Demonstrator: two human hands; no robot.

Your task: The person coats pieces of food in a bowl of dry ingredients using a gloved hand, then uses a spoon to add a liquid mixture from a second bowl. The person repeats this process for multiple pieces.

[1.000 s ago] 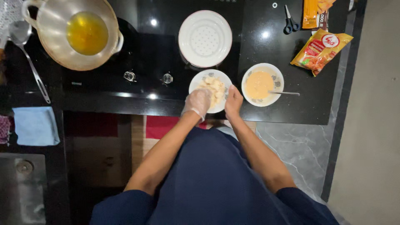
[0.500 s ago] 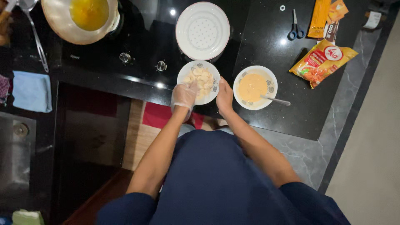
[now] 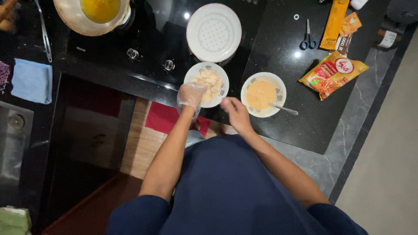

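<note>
My hands at two bowls on the black stone worktop (image 3: 278, 126).

My left hand (image 3: 190, 94), in a clear plastic glove, rests loosely curled on the near rim of the patterned white bowl of pale pieces (image 3: 206, 84); I cannot tell whether it grips anything. My bare right hand (image 3: 234, 112) hovers half-open, empty, between that bowl and the white bowl of orange batter (image 3: 263, 94). An orange-yellow snack packet (image 3: 333, 74) lies right of the batter bowl, with a long orange packet (image 3: 334, 24) beyond it.
</note>
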